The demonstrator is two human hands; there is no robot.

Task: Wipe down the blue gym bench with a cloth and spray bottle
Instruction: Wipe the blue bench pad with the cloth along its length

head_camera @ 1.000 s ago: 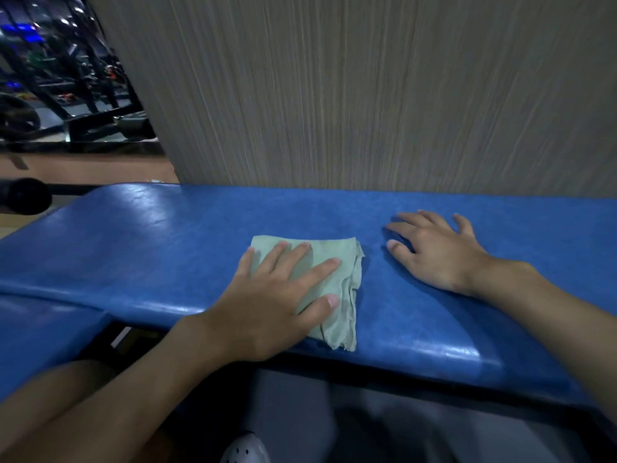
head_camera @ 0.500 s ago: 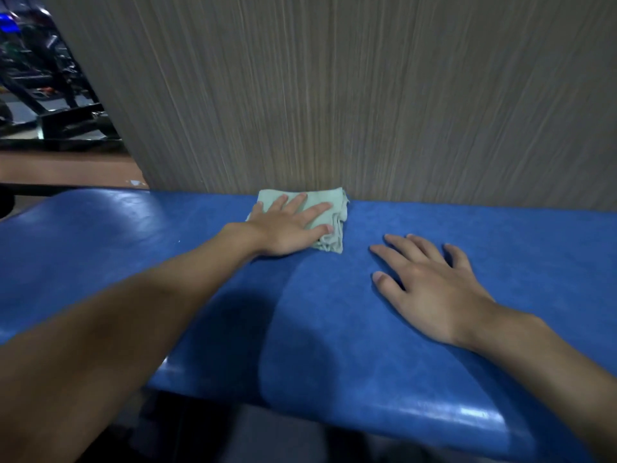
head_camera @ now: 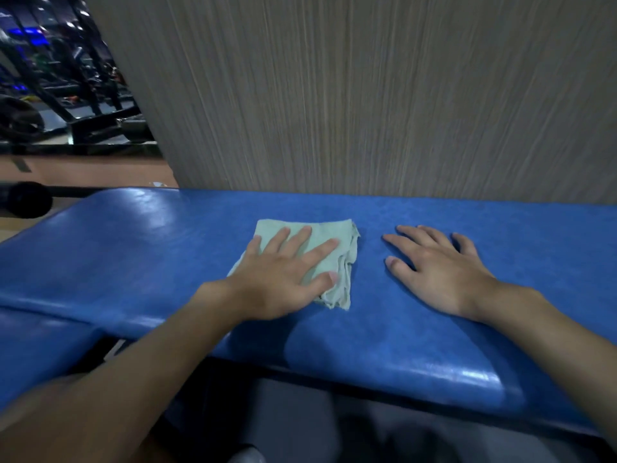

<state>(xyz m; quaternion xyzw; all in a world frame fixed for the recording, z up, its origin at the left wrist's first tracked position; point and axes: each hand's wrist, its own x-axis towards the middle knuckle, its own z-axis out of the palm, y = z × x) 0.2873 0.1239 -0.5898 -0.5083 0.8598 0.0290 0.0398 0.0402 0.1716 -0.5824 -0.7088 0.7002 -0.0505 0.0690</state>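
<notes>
The blue gym bench (head_camera: 140, 248) stretches across the view in front of me, its padding glossy. A folded pale green cloth (head_camera: 337, 235) lies on the middle of the pad. My left hand (head_camera: 283, 279) presses flat on the cloth, fingers straight and spread. To the right of the cloth, my right hand (head_camera: 434, 272) rests palm down on the bare pad, fingers spread. No spray bottle is in view.
A grey wood-grain wall panel (head_camera: 367, 95) rises directly behind the bench. A second blue pad (head_camera: 36, 345) sits lower at the left. A black roller (head_camera: 23, 198) pokes in at the far left. Dark gym machines (head_camera: 60, 95) stand in the background left.
My left hand pushed the cloth to the pad's far edge by the wall, then drew it back toward the middle. My right hand stayed flat on the pad.
</notes>
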